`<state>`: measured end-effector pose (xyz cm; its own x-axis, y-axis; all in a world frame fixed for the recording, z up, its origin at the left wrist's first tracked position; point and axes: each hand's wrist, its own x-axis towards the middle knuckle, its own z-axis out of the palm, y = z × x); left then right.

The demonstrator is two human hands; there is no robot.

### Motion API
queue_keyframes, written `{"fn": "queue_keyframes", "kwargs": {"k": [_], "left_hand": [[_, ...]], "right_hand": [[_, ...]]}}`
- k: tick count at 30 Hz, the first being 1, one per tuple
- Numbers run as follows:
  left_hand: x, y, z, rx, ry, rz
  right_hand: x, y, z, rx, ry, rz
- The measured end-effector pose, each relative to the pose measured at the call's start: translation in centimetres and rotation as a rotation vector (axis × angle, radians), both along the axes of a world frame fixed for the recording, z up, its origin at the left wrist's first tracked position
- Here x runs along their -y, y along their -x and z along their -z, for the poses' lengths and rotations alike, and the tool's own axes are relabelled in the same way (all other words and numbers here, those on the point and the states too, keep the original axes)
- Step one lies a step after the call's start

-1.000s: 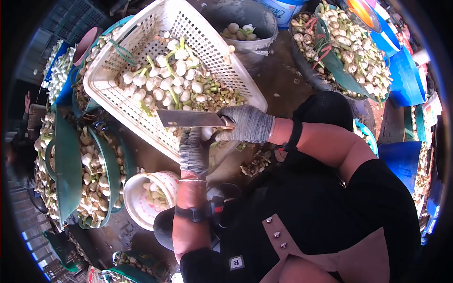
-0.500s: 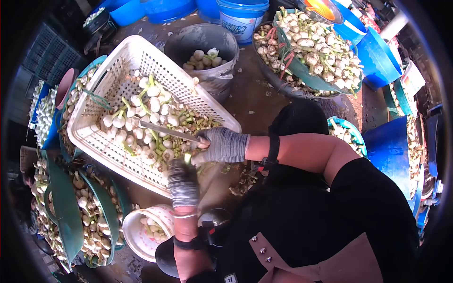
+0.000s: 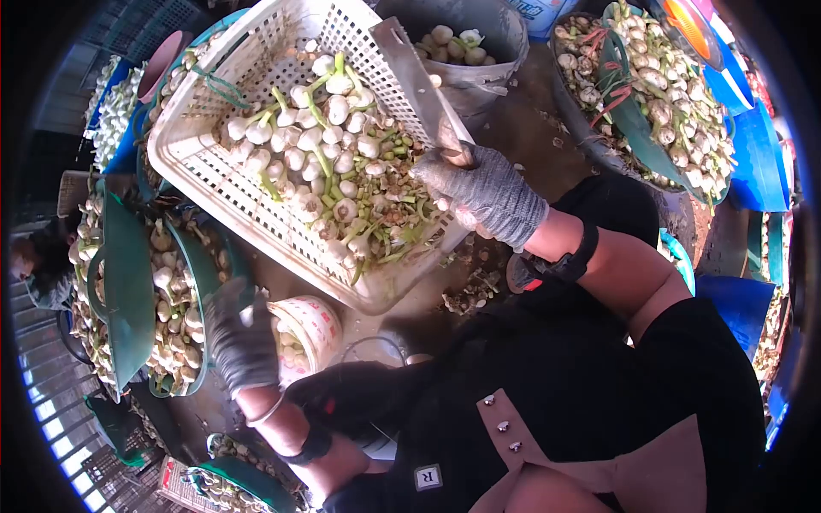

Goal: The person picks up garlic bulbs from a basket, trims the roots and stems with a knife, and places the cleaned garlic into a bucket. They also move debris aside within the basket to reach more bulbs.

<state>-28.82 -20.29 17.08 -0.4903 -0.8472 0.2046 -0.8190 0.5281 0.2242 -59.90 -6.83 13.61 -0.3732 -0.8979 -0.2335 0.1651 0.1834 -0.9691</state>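
Observation:
My right hand [image 3: 483, 192], in a grey knit glove, is closed round the handle of a knife [image 3: 415, 81]. Its broad blade points up and left over the right rim of a white plastic crate [image 3: 214, 197]. Garlic bulbs [image 3: 329, 141] with green stems lie inside the crate, with cut stems and scraps near its lower right end. My left hand [image 3: 239, 338], gloved too, is smeared by motion between a green basket and a small white bucket [image 3: 321, 329]. A pale garlic bulb [image 3: 247, 315] shows at its fingers, which look closed on it.
A grey bucket [image 3: 505, 56] holding bulbs stands behind the crate. Heaped garlic fills a wide basin [image 3: 590, 145] at right and green baskets [image 3: 128, 295] at left. Scraps [image 3: 470, 291] lie on the floor. Blue tubs [image 3: 761, 162] line the right side.
My left hand has moved away from the crate, down and left past the small bucket. My right hand has separated from it, and the knife now points more upward. The view has shifted.

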Motion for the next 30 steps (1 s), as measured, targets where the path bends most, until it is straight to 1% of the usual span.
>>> {"fn": "queue_keyframes", "kwargs": {"k": [2, 3, 4, 5, 6, 7, 8, 10, 11, 12, 14, 15, 16, 17, 18, 19, 20, 21, 22, 23, 24, 25, 26, 27, 29, 30], "left_hand": [[-0.2, 5.6, 2.6, -0.075, -0.166, 0.189], [0.5, 7.9, 5.4, -0.026, -0.336, 0.2], [1.0, 10.3, 7.8, 0.024, -0.316, 0.255], [2.0, 12.5, 10.6, 0.113, -0.361, 0.226], [2.8, 14.1, 13.1, 0.136, -0.351, 0.179], [3.7, 16.3, 13.5, 0.398, -0.422, 0.119], [4.4, 17.2, 14.6, 0.399, -0.422, 0.128], [6.3, 17.4, 19.3, 0.751, -0.462, 0.024], [7.2, 17.7, 20.8, 0.802, -0.456, -0.036], [7.4, 18.4, 21.0, 0.8, -0.456, -0.036], [7.5, 19.0, 21.5, 0.744, -0.601, -0.335], [7.0, 18.5, 21.0, 0.74, -0.533, -0.235], [6.7, 18.6, 20.5, 0.746, -0.532, -0.237], [6.4, 18.9, 20.0, 0.83, -0.544, -0.145], [6.0, 19.2, 19.5, 0.911, -0.556, -0.051], [5.6, 18.9, 20.2, 0.912, -0.556, -0.051], [5.0, 18.0, 21.3, 0.87, -0.415, 0.038], [4.4, 17.3, 22.0, 0.826, -0.275, 0.125], [3.8, 17.7, 20.1, 0.828, -0.275, 0.124], [3.3, 18.0, 18.2, 0.847, -0.334, 0.132], [2.9, 18.2, 16.7, 0.862, -0.393, 0.139], [3.2, 17.0, 17.5, 0.859, -0.394, 0.138], [4.1, 15.0, 18.8, 0.41, -0.617, 0.124], [4.6, 13.4, 19.5, -0.048, -0.815, 0.105], [3.1, 12.3, 15.5, -0.613, -1.134, 0.028], [1.2, 12.6, 11.6, -0.917, -1.304, -0.026]], "right_hand": [[0.4, -0.3, -1.0, 0.068, -0.109, 0.009], [0.5, -0.3, -1.5, 0.076, -0.08, 0.001], [0.6, -0.2, -1.2, 0.075, -0.078, 0.01], [0.7, -0.1, -0.6, 0.058, -0.044, 0.016], [0.5, 0.1, -0.2, 0.044, -0.014, 0.024], [0.2, 0.4, -1.3, 0.153, -0.033, 0.009], [0.0, 0.7, -1.4, 0.152, -0.034, 0.018], [-0.5, 1.3, -1.3, -0.021, 0.086, 0.053], [-0.6, 1.5, 0.4, 0.0, 0.184, 0.071], [-0.6, 1.9, 0.9, -0.002, 0.184, 0.071], [-0.9, 2.3, 1.9, 0.413, 0.303, 0.07], [-1.0, 2.3, 1.9, 0.421, 0.301, 0.074], [-0.9, 2.5, 1.7, 0.455, 0.257, 0.069], [-0.9, 2.7, 1.6, 0.487, 0.214, 0.064], [-0.9, 2.8, 2.0, 0.489, 0.215, 0.064], [-0.9, 2.8, 2.6, 0.402, 0.227, 0.05], [-0.9, 2.8, 3.0, 0.315, 0.239, 0.038], [-0.9, 2.8, 2.8, 0.317, 0.239, 0.038], [-0.8, 2.8, 2.4, 0.233, 0.257, 0.034], [-0.7, 2.7, 2.1, 0.146, 0.273, 0.028], [-0.6, 2.6, 1.9, 0.143, 0.274, 0.025], [-0.6, 2.3, 1.8, 0.072, 0.282, 0.03], [-0.6, 2.0, 1.7, 0.003, 0.288, 0.038], [-0.7, 1.8, 1.3, 0.006, 0.287, 0.042], [-0.6, 1.5, 0.2, -0.22, 0.203, 0.01], [-0.5, 1.3, 0.6, -0.222, 0.208, 0.002]]}}
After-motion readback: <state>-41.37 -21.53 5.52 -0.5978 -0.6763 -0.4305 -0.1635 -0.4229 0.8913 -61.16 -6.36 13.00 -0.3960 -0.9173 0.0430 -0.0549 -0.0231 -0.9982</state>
